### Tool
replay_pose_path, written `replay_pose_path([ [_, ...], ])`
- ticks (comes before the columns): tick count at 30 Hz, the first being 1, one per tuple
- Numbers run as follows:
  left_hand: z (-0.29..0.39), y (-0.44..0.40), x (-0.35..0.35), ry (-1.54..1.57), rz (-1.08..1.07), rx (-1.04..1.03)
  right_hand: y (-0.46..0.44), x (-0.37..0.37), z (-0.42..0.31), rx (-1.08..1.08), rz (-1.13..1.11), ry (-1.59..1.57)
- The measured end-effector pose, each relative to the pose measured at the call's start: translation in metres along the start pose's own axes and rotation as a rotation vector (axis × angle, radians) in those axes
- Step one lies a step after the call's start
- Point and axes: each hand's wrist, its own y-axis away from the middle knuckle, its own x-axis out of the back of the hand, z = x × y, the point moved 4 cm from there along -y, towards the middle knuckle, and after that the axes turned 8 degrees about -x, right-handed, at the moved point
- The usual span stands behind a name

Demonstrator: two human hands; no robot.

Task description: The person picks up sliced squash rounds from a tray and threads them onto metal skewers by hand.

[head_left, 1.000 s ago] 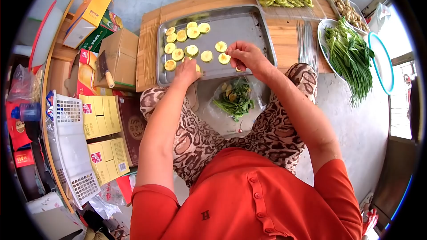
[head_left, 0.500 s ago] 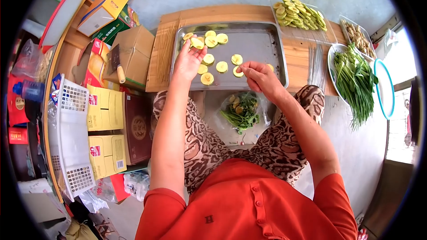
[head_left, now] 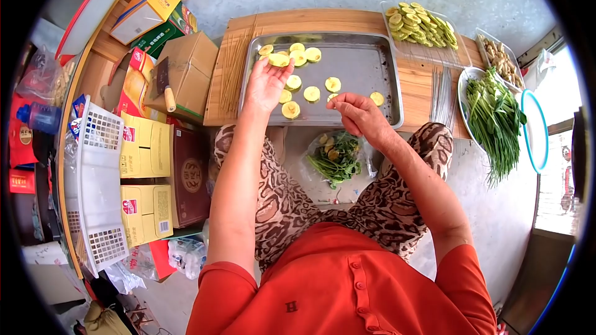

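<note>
My left hand (head_left: 268,84) is over the left part of a metal tray (head_left: 248,87), its fingertips closed on a pale green-yellow zucchini slice (head_left: 278,59). Other round slices lie in the tray near it, among them a slice (head_left: 290,110) by the front edge. My right hand (head_left: 359,115) hangs over the tray's front edge, thumb and forefinger pinched together. What the pinch holds, if anything, is too small to make out. A slice partly covered by its fingertips lies just behind it, and another slice (head_left: 377,98) rests to the right.
Bamboo skewers (head_left: 231,74) lie left of the tray and metal skewers (head_left: 441,96) right of it. Behind them stands a container of zucchini slices (head_left: 422,25). Leafy greens (head_left: 493,105) fill a dish at right. A cleaver (head_left: 165,84) rests against a cardboard box (head_left: 192,71).
My right hand has shifted a little left and down, its fingertips now partly covering a slice. My left hand still holds its slice, with little movement. The view has shifted slightly.
</note>
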Motion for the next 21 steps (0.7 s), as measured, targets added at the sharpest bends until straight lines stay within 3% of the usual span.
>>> replay_pose_path([
  [21, -0.004, 0.004, -0.011, 0.037, -0.084, 0.001, 0.000, -0.002, 0.000, 0.020, 0.012, 0.011],
])
